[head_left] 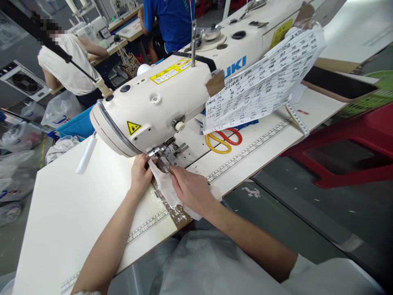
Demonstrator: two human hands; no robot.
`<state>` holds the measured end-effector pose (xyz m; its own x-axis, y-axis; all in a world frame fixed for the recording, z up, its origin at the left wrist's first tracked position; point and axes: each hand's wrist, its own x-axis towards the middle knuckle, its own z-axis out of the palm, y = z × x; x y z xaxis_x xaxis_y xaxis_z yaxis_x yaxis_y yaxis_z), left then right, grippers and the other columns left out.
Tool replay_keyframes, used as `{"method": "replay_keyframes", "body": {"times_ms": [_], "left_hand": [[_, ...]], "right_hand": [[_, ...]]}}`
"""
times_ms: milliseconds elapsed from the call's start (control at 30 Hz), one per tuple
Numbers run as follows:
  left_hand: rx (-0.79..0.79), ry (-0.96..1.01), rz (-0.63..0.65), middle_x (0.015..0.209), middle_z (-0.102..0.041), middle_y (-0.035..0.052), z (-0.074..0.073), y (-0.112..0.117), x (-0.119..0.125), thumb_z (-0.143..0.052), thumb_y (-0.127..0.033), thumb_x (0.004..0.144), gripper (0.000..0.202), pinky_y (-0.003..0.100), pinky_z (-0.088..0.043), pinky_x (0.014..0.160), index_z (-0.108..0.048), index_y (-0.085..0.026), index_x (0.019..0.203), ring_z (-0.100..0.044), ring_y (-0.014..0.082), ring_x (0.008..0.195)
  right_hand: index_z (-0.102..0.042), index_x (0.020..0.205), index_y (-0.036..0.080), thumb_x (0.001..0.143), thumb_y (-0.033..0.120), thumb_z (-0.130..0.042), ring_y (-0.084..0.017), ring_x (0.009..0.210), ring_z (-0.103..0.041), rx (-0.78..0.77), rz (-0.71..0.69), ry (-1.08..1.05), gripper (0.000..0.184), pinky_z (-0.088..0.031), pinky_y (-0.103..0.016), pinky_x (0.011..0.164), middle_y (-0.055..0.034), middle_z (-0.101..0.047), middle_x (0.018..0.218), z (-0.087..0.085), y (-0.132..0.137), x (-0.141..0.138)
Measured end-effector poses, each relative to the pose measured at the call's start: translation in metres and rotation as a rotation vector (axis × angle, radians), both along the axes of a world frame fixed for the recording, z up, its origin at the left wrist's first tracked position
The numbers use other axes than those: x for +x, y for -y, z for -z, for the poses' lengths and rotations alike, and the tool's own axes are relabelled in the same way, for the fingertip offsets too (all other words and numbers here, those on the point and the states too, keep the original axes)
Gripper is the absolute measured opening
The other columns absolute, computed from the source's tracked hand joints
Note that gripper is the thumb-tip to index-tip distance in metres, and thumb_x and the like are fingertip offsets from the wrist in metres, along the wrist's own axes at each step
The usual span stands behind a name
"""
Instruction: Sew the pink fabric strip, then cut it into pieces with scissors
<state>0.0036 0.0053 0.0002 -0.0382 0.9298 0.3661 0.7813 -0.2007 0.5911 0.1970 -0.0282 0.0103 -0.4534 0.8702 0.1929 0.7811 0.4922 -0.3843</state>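
Note:
A piece of thin white fabric (164, 186) lies under the presser foot area of a white sewing machine (147, 102), its lower part hanging toward the table's front edge. At the left of the needle area, my left hand (141, 174) pinches the fabric's edge with its fingers closed. From the other side my right hand (192, 186) grips the fabric, fingers bent together close to the machine's foot. Part of the fabric shows beneath my right wrist. The exact fingertips of both hands are partly hidden.
Scissors (222, 141) with yellow and red handles lie behind my right hand. A handwritten sheet (260, 86) is taped to the machine. Beyond it rest a phone (339, 84) and a tape measure (297, 119). A red stool (346, 151) stands right. Two people sit behind.

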Motion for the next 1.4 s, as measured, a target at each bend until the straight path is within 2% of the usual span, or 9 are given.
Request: {"method": "replay_keyframes", "body": {"times_ms": [167, 300, 467, 567, 700, 867, 1033, 1167, 1400], "left_hand": [[-0.007, 0.019, -0.014, 0.078, -0.061, 0.0023, -0.003, 0.001, 0.000, -0.056, -0.032, 0.085, 0.015, 0.032, -0.045, 0.071, -0.061, -0.021, 0.075, -0.057, 0.0202, 0.078], [0.082, -0.082, 0.020, 0.078, -0.061, 0.0026, -0.003, 0.002, -0.001, -0.057, -0.030, 0.086, 0.015, 0.032, -0.045, 0.068, -0.060, -0.020, 0.075, -0.057, 0.0192, 0.076], [0.250, -0.269, 0.207, 0.084, -0.064, 0.0043, -0.002, 0.001, -0.002, -0.053, -0.020, 0.089, 0.009, 0.035, -0.049, 0.076, -0.062, -0.019, 0.084, -0.058, 0.0197, 0.083], [0.245, -0.310, 0.315, 0.090, -0.064, 0.0057, -0.006, 0.004, -0.005, -0.052, -0.012, 0.087, 0.013, 0.037, -0.051, 0.079, -0.062, -0.019, 0.092, -0.057, 0.0205, 0.089], [0.179, -0.401, 0.401, 0.101, -0.060, 0.0093, -0.019, 0.012, -0.005, -0.044, -0.001, 0.083, 0.031, 0.040, -0.052, 0.083, -0.063, -0.017, 0.100, -0.054, 0.0225, 0.097], [0.098, -0.603, 0.306, 0.106, -0.059, 0.0153, -0.026, 0.025, 0.013, -0.042, -0.002, 0.083, 0.030, 0.043, -0.054, 0.083, -0.065, -0.011, 0.100, -0.050, 0.0278, 0.099], [0.081, -0.617, 0.165, 0.113, -0.059, 0.0182, -0.016, 0.038, 0.029, -0.042, -0.003, 0.084, 0.033, 0.046, -0.053, 0.090, -0.062, -0.004, 0.109, -0.051, 0.0297, 0.104], [0.096, -0.542, 0.192, 0.122, -0.059, 0.0158, -0.010, 0.047, 0.026, -0.036, -0.004, 0.087, 0.040, 0.046, -0.051, 0.097, -0.056, -0.007, 0.122, -0.050, 0.0271, 0.115], [0.107, -0.535, 0.208, 0.125, -0.061, 0.0130, -0.008, 0.047, 0.020, -0.038, -0.004, 0.085, 0.042, 0.046, -0.049, 0.099, -0.057, -0.009, 0.123, -0.051, 0.0264, 0.119]], "right_hand": [[-0.054, 0.119, 0.017, 0.102, 0.025, -0.031, -0.017, 0.075, -0.065, 0.011, 0.018, 0.021, 0.030, -0.037, -0.026, 0.053, -0.0066, -0.068, 0.098, 0.000, -0.001, -0.001], [-0.055, 0.118, 0.017, 0.102, 0.024, -0.031, -0.017, 0.074, -0.065, -0.002, 0.032, 0.064, 0.030, -0.036, -0.026, 0.051, -0.0076, -0.068, 0.098, -0.004, -0.001, -0.004], [-0.054, 0.121, 0.015, 0.100, 0.020, -0.035, -0.018, 0.077, -0.066, 0.003, 0.048, 0.084, 0.028, -0.037, -0.026, 0.052, -0.0079, -0.068, 0.099, -0.006, 0.000, -0.008], [-0.053, 0.122, 0.014, 0.099, 0.020, -0.037, -0.019, 0.077, -0.066, 0.014, 0.061, 0.025, 0.029, -0.039, -0.027, 0.053, -0.0079, -0.069, 0.099, -0.003, 0.009, -0.001], [-0.053, 0.114, 0.017, 0.095, 0.020, -0.039, -0.018, 0.073, -0.066, -0.015, 0.013, -0.209, 0.024, -0.042, -0.026, 0.056, -0.0041, -0.070, 0.095, 0.002, 0.037, 0.025], [-0.051, 0.105, 0.018, 0.092, 0.017, -0.036, -0.017, 0.064, -0.065, -0.089, -0.050, -0.326, 0.020, -0.044, -0.026, 0.055, -0.0017, -0.068, 0.083, 0.012, 0.070, 0.058], [-0.051, 0.108, 0.017, 0.094, 0.015, -0.033, -0.018, 0.072, -0.067, 0.027, -0.069, -0.251, 0.023, -0.048, -0.027, 0.059, -0.0047, -0.069, 0.091, 0.015, 0.071, 0.067], [-0.052, 0.109, 0.017, 0.097, 0.018, -0.032, -0.018, 0.076, -0.068, 0.103, -0.085, -0.229, 0.024, -0.050, -0.027, 0.062, -0.0054, -0.069, 0.096, 0.012, 0.064, 0.066], [-0.053, 0.111, 0.016, 0.097, 0.016, -0.030, -0.017, 0.076, -0.067, 0.165, -0.070, -0.192, 0.027, -0.050, -0.026, 0.062, -0.0062, -0.069, 0.095, 0.013, 0.062, 0.060]]}}
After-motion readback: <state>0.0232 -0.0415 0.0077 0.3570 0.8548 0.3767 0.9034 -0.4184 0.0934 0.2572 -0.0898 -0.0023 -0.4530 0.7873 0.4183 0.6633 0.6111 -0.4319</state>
